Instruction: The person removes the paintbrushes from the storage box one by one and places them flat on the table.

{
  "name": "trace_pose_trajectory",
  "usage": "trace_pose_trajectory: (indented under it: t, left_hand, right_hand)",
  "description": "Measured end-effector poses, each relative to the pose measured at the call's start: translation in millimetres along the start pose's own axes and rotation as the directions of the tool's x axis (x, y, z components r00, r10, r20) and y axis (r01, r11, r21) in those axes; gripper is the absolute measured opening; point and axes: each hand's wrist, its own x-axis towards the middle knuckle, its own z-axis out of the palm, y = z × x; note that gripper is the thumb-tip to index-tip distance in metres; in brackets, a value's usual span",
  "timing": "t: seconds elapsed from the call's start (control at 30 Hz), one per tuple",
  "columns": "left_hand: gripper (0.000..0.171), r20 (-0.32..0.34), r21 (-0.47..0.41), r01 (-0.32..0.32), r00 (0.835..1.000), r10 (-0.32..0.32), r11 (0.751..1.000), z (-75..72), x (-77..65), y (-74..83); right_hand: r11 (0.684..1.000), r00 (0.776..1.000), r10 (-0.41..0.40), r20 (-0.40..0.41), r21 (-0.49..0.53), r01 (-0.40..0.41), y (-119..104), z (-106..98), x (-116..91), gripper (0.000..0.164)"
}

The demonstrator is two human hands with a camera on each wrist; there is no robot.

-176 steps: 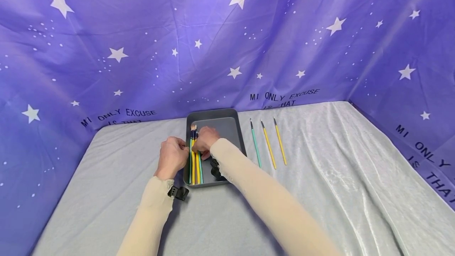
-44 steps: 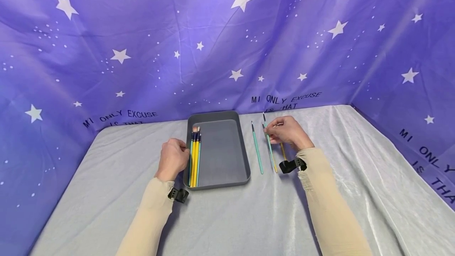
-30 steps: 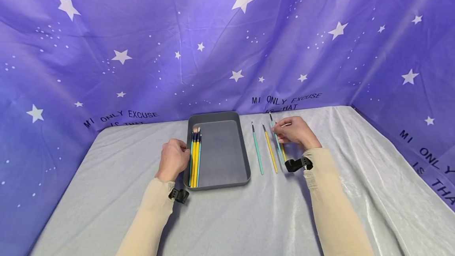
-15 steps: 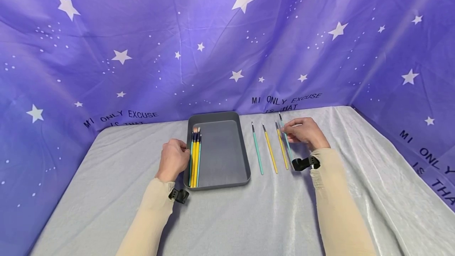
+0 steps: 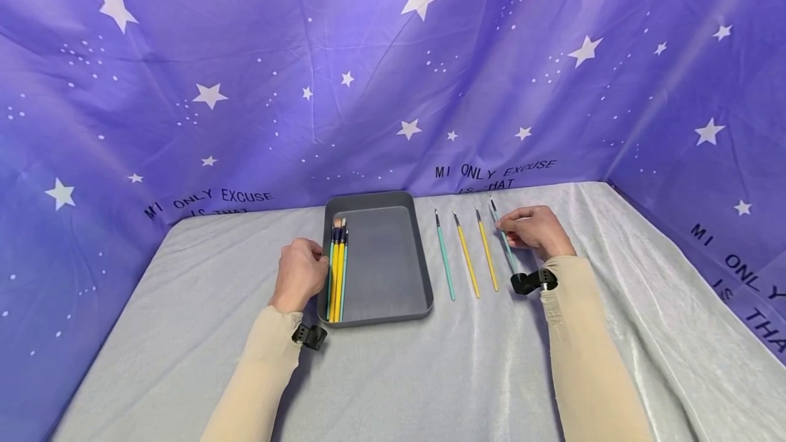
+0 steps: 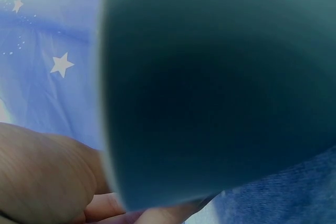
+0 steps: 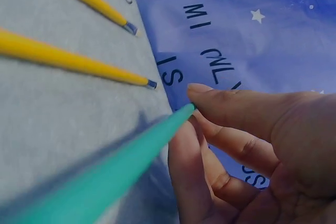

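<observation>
My right hand [image 5: 535, 230] pinches a teal paintbrush [image 7: 126, 163] between thumb and fingers, at the right end of a row of brushes on the cloth. Bristles point away from me, and the brush's shadow falls on the cloth beside it. Left of it lie a yellow paintbrush [image 5: 487, 251], a second yellow paintbrush [image 5: 467, 255] and a teal paintbrush [image 5: 445, 259], roughly parallel. My left hand [image 5: 299, 274] grips the left wall of a dark grey tray [image 5: 387, 264]; the tray fills much of the left wrist view. Several yellow and teal brushes [image 5: 338, 278] lie together along the tray's left side.
A light grey velvety cloth [image 5: 381, 387] covers the table, creased at the right. Behind it and at both sides hangs a purple curtain [image 5: 368, 33] with white stars and black lettering. The tray's far end is close to the back curtain.
My right hand was in the tray among the brushes; later it carries a teal brush rightward over the yellow ones, now lower at the row's right end. My left hand stays at the tray.
</observation>
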Motion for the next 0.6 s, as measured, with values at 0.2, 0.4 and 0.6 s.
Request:
trace_pose_trajectory:
  t: [0.2, 0.4, 0.6]
  left_hand:
    - [0.019, 0.000, -0.003, -0.002, 1.000, 0.002, 1.000, -0.4, 0.2, 0.0]
    - [0.018, 0.002, 0.000, -0.002, 1.000, 0.002, 1.000, -0.4, 0.2, -0.3]
    - [0.019, 0.009, 0.001, 0.013, 1.000, -0.013, 1.000, -0.1, 0.5, 0.2]
  right_hand:
    - [0.999, 0.998, 0.030, -0.046, -0.029, -0.031, 5, 1, 2, 0.035]
    - [0.996, 0.995, 0.051, -0.087, -0.074, -0.058, 11, 3, 5, 0.033]
    - [0.990, 0.992, 0.047, -0.119, -0.124, -0.062, 13, 4, 7, 0.033]
